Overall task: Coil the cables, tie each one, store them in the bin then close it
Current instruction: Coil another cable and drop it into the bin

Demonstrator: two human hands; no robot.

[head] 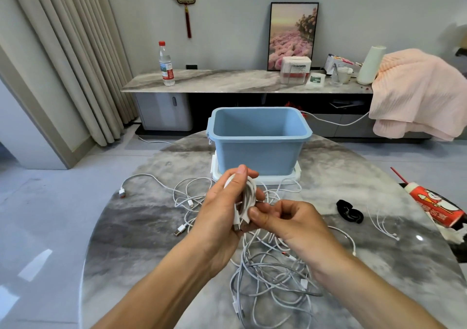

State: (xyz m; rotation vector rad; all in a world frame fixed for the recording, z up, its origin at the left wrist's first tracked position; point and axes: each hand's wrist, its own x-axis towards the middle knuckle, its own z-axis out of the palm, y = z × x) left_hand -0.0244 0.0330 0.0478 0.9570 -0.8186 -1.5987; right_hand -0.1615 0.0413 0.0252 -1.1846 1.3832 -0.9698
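Head view: a round grey marble table (141,230) fills the foreground, with a long marble sideboard (207,81) behind it against the wall. A blue bin (257,149) stands open at the table's far side, set on its white lid (295,176). Loose white cables (267,273) lie tangled on the table in front of the bin and under the arms. The left hand (222,210) grips a coiled white cable (249,197), fingers curled round the loops and thumb up on top. The right hand (285,220) pinches the coil's lower end between thumb and fingertips. A black tie (350,211) lies to the right. A white box (295,70) on the sideboard reads "Panasonic"; the water bottle (166,63) has a red label, unreadable.
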